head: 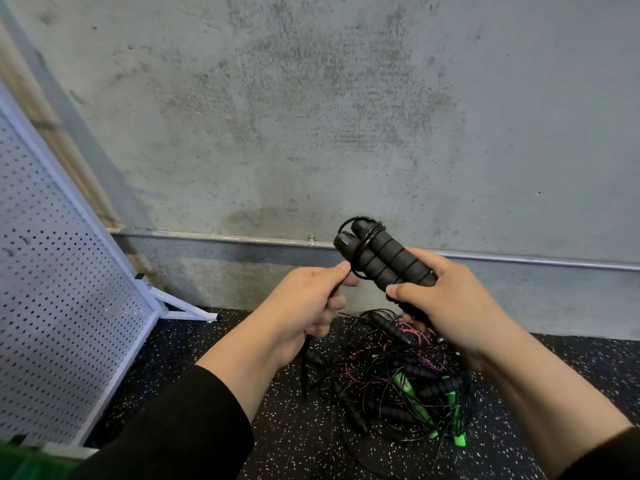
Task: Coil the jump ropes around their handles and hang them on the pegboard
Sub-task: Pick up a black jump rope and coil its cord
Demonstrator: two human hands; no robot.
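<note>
My right hand (450, 306) grips two black foam jump-rope handles (384, 258) held side by side, their ends pointing up and left. A thin black rope (363, 249) is wound a few turns around the upper part of the handles. My left hand (311, 303) pinches that rope just left of the handles, and the loose rope hangs down below the fist. A white pegboard (59, 289) on a white frame leans at the left. No rope hangs on the part of it that shows.
A tangled pile of jump ropes (401, 379) with black, green and pink parts lies on the speckled black floor (294, 431) below my hands. A grey concrete wall (346, 116) stands ahead. The pegboard's white foot (187, 310) reaches onto the floor.
</note>
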